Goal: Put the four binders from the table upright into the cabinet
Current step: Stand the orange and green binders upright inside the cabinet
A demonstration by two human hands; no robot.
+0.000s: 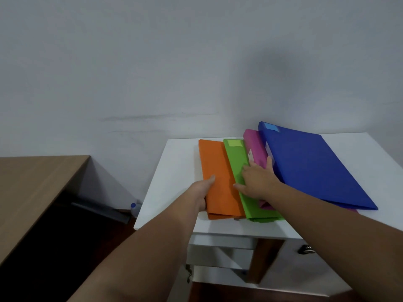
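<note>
Both hands: left (204, 194) grips orange binder (220, 182); right (257, 182) flat on green binder (236, 158).

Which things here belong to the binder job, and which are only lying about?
For the job:
orange binder
green binder
pink binder
blue binder
white table

Lying about:
bottle with blue cap on the floor
wooden desk

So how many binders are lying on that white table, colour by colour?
Orange binder: 1
Green binder: 1
Pink binder: 1
Blue binder: 1
Total: 4, all on the white table.
</note>
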